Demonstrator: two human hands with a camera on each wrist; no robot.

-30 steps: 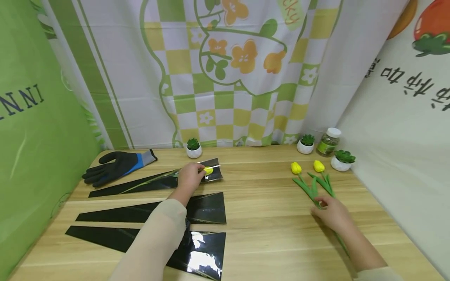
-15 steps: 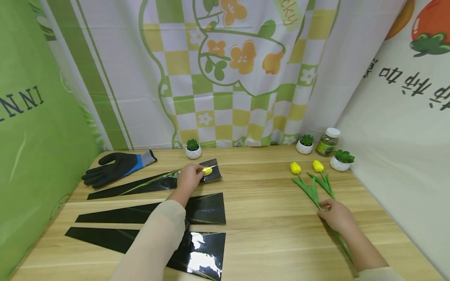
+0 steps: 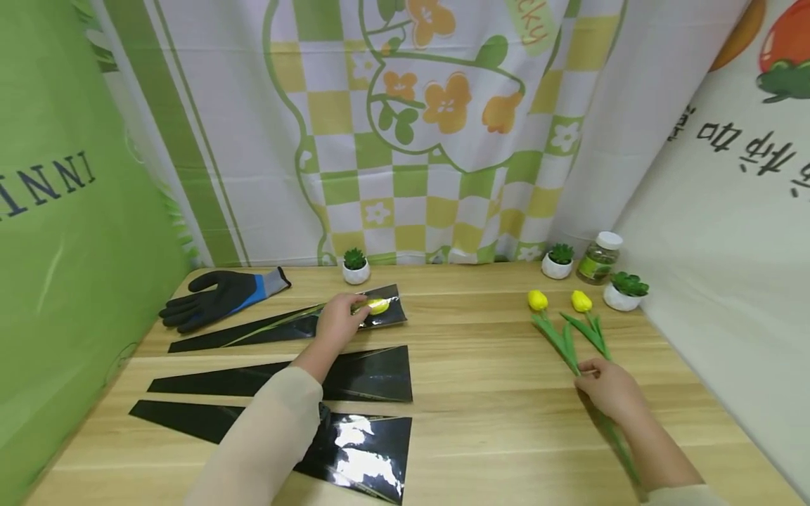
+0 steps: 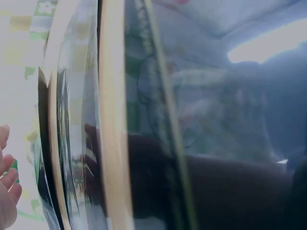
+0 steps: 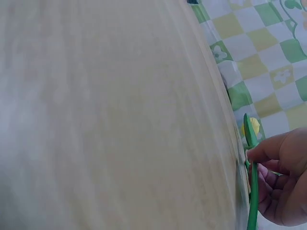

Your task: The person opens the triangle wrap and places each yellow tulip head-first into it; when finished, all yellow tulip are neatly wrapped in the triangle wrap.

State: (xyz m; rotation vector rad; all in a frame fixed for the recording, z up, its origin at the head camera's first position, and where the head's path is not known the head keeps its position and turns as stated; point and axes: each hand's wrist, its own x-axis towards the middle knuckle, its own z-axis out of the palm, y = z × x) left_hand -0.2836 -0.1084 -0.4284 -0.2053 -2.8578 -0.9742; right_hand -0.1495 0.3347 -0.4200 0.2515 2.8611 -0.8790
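Note:
My left hand [image 3: 339, 321] is over the farthest black sleeve [image 3: 253, 333], thumb and index finger at the base of a yellow tulip bloom [image 3: 379, 306]. The bloom shines as though under clear film; its green stem runs left along the sleeve. In the left wrist view only the fingers [image 4: 8, 179] show, at the left edge. My right hand [image 3: 609, 388] pinches the green stem of another yellow tulip [image 3: 538, 301]; in the right wrist view its fingertips [image 5: 253, 152] meet on that stem [image 5: 254, 201]. A third yellow tulip [image 3: 581, 301] lies beside it, its lower stem partly hidden by the hand.
Two more black sleeves, a middle one [image 3: 373, 374] and a near one [image 3: 354, 450], lie beneath my left arm. A black-and-blue glove [image 3: 221, 299] is at back left. Small potted plants [image 3: 356, 267] and a lidded jar [image 3: 598, 258] stand along the back.
My right hand has slid slightly down the tulip stem toward me. The left hand has shifted slightly left at the bloom in the sleeve. The head view has panned slightly.

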